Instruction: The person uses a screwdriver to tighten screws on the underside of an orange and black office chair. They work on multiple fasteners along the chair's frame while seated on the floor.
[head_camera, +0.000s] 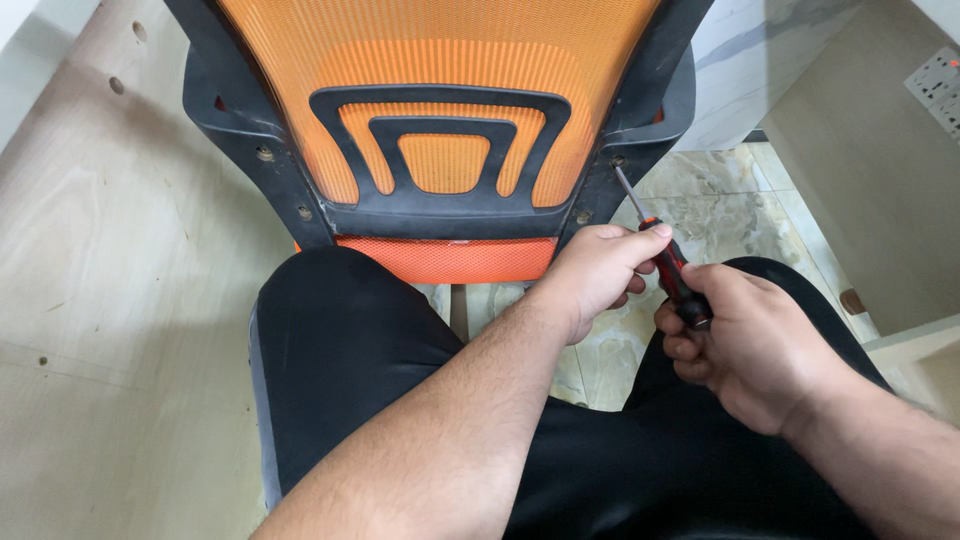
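An orange mesh chair back (440, 60) with a black plastic frame (440, 210) stands upright in front of my knees. A screwdriver (668, 258) with a red and black handle points up and left; its metal tip sits at a screw hole (617, 160) on the frame's right upright. My left hand (597, 272) pinches the front of the handle with thumb and fingers. My right hand (745, 345) is wrapped around the handle's rear end. Further screws show on the frame's left upright (264, 154) and at the lower right (583, 216).
My legs in black trousers (340, 350) fill the lower middle. A light wooden panel (110, 280) with small holes lies at left. Marbled floor tiles (720, 210) show at right, beside a beige board (880, 190) and a white wall socket (938, 85).
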